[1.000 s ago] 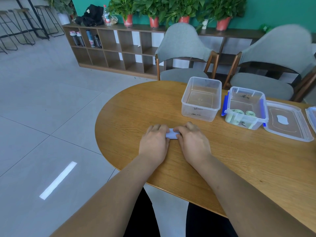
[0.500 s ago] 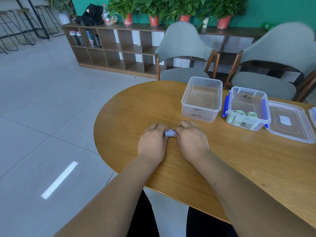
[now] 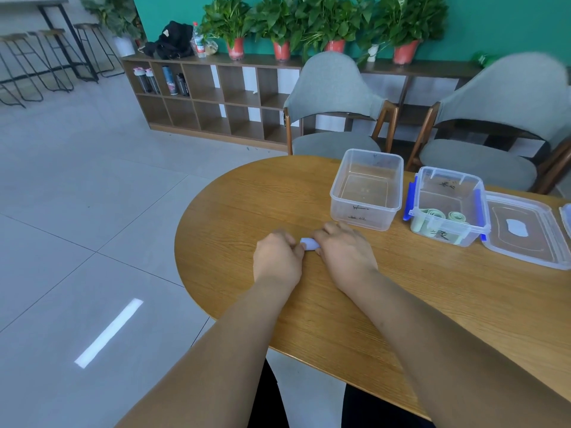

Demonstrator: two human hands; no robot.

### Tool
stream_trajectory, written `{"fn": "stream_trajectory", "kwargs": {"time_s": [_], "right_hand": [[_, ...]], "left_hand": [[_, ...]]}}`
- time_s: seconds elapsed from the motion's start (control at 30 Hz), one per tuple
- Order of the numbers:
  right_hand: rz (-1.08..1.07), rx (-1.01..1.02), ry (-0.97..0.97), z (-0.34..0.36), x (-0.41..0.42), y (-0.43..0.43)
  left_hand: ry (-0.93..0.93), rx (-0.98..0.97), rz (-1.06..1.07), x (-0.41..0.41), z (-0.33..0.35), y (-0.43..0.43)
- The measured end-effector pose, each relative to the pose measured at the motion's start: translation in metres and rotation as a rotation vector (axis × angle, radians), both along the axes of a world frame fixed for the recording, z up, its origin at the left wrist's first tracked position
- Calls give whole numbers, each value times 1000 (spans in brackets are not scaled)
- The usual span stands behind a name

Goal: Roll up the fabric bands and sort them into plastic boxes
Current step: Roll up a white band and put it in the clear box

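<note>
Closing in since a second ago, both hands are hiding more of the pale band (image 3: 309, 243), and their fingers are curling tighter. At the centre of the frame the left hand (image 3: 278, 259) and the right hand (image 3: 344, 257) are each gripping one end of that single band, which is lying low on the table (image 3: 432, 304) between the thumbs. Only a short rounded piece is showing, so the rolling is looking nearly finished, though I cannot tell whether a tail is left underneath.

Just beyond the right hand, toward the upper right, one empty box (image 3: 364, 217) is standing. Beside it to the right, a clip box (image 3: 449, 171) with blue latches is holding two green rolls (image 3: 458, 216); more may be sitting behind its label. Further right one lid (image 3: 525, 233) is lying flat, and the edge of a second lid (image 3: 568, 217) is peeking in. So green is looking sorted, while this band is awaiting its box. Farthest back, two chairs (image 3: 333, 88) are standing.
</note>
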State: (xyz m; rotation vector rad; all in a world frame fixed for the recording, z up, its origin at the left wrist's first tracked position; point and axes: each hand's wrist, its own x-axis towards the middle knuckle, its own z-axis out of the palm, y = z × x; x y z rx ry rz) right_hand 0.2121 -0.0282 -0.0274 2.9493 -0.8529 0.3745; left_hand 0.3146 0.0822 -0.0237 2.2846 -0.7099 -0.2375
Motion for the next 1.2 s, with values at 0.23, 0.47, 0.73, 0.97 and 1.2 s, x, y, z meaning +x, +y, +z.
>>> {"fn": "stream_trajectory", "kwargs": {"time_s": [0.23, 0.47, 0.73, 0.97, 1.2], "right_hand": [[-63, 103, -44, 12, -11, 14], [-161, 317, -263, 42, -40, 31], [-169, 471, -507, 83, -82, 40], [-75, 494, -476, 109, -111, 35], [-26, 448, -406, 146, -115, 0]], "left_hand": [[332, -112, 71, -23, 20, 4], [426, -435, 94, -53, 45, 13], [353, -579, -66, -83, 82, 18], [155, -574, -237, -96, 97, 17], [77, -610, -347, -87, 99, -6]]}}
